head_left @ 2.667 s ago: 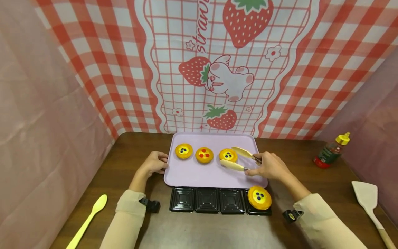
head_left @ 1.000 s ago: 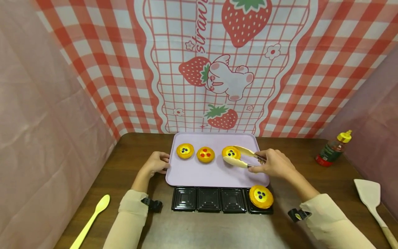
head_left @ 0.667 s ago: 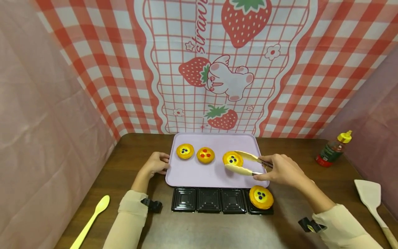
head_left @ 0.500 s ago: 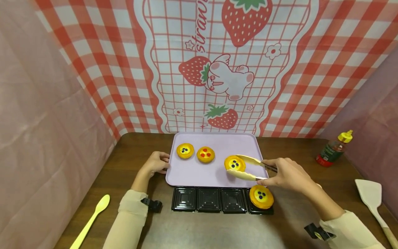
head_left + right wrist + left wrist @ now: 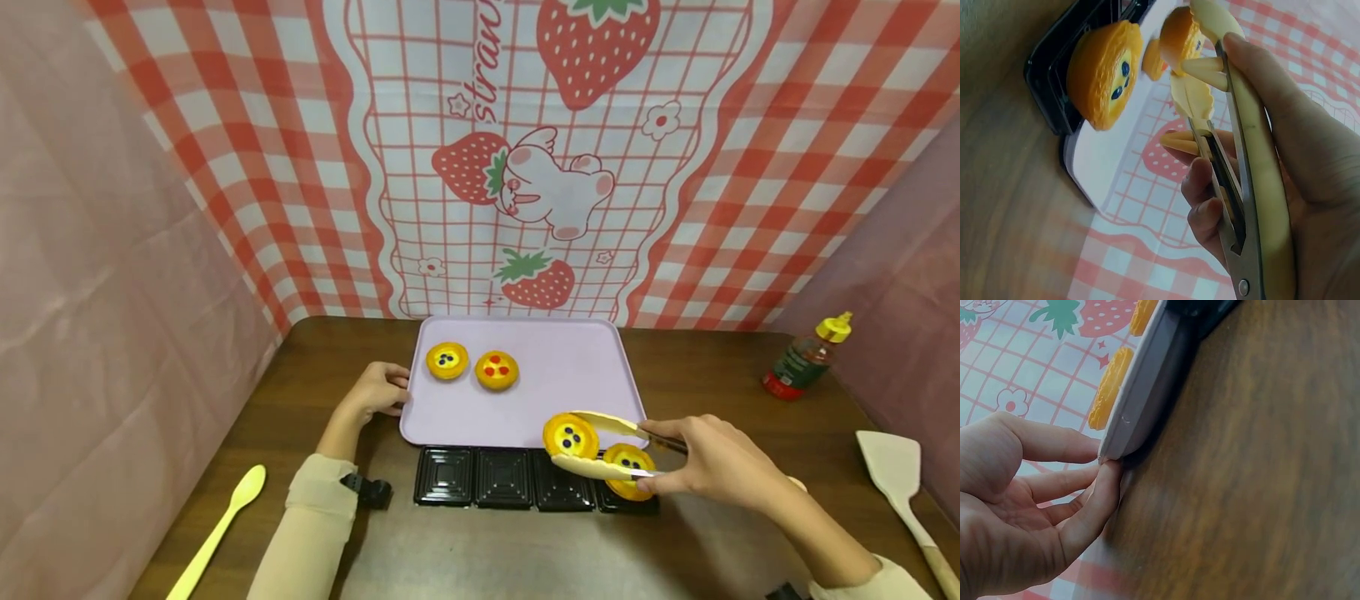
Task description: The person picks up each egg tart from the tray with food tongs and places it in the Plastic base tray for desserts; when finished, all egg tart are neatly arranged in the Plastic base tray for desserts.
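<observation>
My right hand (image 5: 716,462) grips a pair of cream-tipped tongs (image 5: 1267,212). Between the tong tips is a tart with blue dots (image 5: 567,433), raised over the tray's front edge and the black container (image 5: 502,477). Another blue-dotted tart (image 5: 1102,78) sits in the container's rightmost compartment, partly hidden behind the tongs in the head view. My left hand (image 5: 381,390) pinches the left rim of the lilac tray (image 5: 465,421) between thumb and fingers, as the left wrist view shows. A blue-dotted tart (image 5: 447,361) and a red-dotted tart (image 5: 497,370) lie on that tray.
A yellow spoon (image 5: 225,521) lies at the left of the wooden table (image 5: 322,342). On the right stand a sauce bottle with a yellow cap (image 5: 805,358) and, lying nearer, a spatula (image 5: 892,467). A checked strawberry cloth (image 5: 420,225) hangs behind.
The right hand has brought the tongs around the third tart, lifted it off the tray and carried it toward the front, over the black container. The left hand stays at the tray's rim.
</observation>
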`<act>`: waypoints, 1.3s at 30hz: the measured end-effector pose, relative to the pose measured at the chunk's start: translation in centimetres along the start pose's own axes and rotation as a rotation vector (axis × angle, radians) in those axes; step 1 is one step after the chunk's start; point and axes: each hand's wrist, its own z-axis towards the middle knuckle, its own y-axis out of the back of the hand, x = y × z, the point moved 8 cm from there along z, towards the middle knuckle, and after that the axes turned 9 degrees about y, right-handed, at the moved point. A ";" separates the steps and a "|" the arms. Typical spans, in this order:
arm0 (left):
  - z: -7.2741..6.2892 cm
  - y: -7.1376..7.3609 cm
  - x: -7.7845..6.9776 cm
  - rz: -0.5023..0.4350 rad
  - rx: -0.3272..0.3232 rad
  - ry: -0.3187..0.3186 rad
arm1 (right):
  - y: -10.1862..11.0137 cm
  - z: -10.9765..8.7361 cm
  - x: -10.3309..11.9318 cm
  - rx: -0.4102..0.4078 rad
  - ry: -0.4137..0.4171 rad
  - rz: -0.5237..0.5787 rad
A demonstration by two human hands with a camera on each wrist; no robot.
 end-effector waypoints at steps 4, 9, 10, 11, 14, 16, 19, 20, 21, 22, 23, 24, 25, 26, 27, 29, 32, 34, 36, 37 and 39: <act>0.1 0.1 0.1 0.009 -0.005 0.004 | -0.4 -0.5 0.5 0.024 0.018 0.030; 0.1 0.0 0.2 0.019 -0.008 0.006 | -1.1 -0.8 0.9 0.062 0.035 0.041; 0.1 0.0 0.2 0.019 -0.007 0.005 | -1.2 -0.8 0.9 0.067 0.036 0.036; 0.1 0.0 0.2 0.018 -0.005 0.005 | -1.2 -0.8 1.0 0.071 0.038 0.033; 0.1 0.0 0.1 0.015 -0.003 0.005 | -1.4 -0.8 1.0 0.078 0.041 0.021; 0.1 0.0 0.2 0.017 -0.005 0.007 | -1.5 -0.7 1.1 0.086 0.040 0.015; 0.1 0.0 0.2 0.016 -0.003 0.007 | -1.8 -0.7 1.1 0.098 0.024 0.010; 0.1 0.0 0.2 0.015 -0.001 0.006 | -1.9 -0.7 1.1 0.103 0.018 0.009; 0.2 0.0 0.2 0.014 0.000 0.006 | -2.0 -0.7 1.1 0.108 0.014 0.008; 0.2 -0.1 0.2 0.013 0.002 0.005 | -2.1 -0.8 1.1 0.114 0.005 0.009; 0.2 -0.1 0.2 0.011 0.004 0.005 | -2.2 -0.8 1.1 0.119 0.001 0.010; 0.2 -0.1 0.2 0.014 0.005 0.003 | -2.2 -0.8 1.1 0.122 -0.003 0.006; 0.2 -0.1 0.2 0.014 0.005 0.003 | -2.3 -0.8 1.1 0.126 -0.005 0.006; 0.1 -0.1 0.2 0.013 0.004 0.003 | -2.4 -0.8 1.1 0.129 -0.009 0.007; 0.1 -0.2 0.2 0.015 0.005 0.002 | -2.4 -0.9 1.1 0.131 -0.013 0.007; 0.1 -0.2 0.1 0.017 0.007 -0.001 | -2.5 -0.9 1.1 0.132 -0.022 0.006; 0.0 -0.3 0.0 0.018 0.008 -0.004 | -2.7 -0.9 1.1 0.135 -0.030 0.006; 0.0 -0.2 0.0 0.020 0.005 -0.003 | -2.8 -0.8 1.1 0.132 -0.030 -0.001; 0.0 -0.2 0.0 0.022 0.001 -0.001 | -2.8 -0.7 1.2 0.122 -0.029 -0.014; 0.0 -0.1 0.0 0.022 0.000 0.000 | -2.7 -0.7 1.2 0.116 -0.030 -0.021; 0.0 -0.1 0.0 0.025 -0.003 0.000 | -2.6 -0.7 1.2 0.106 -0.038 -0.030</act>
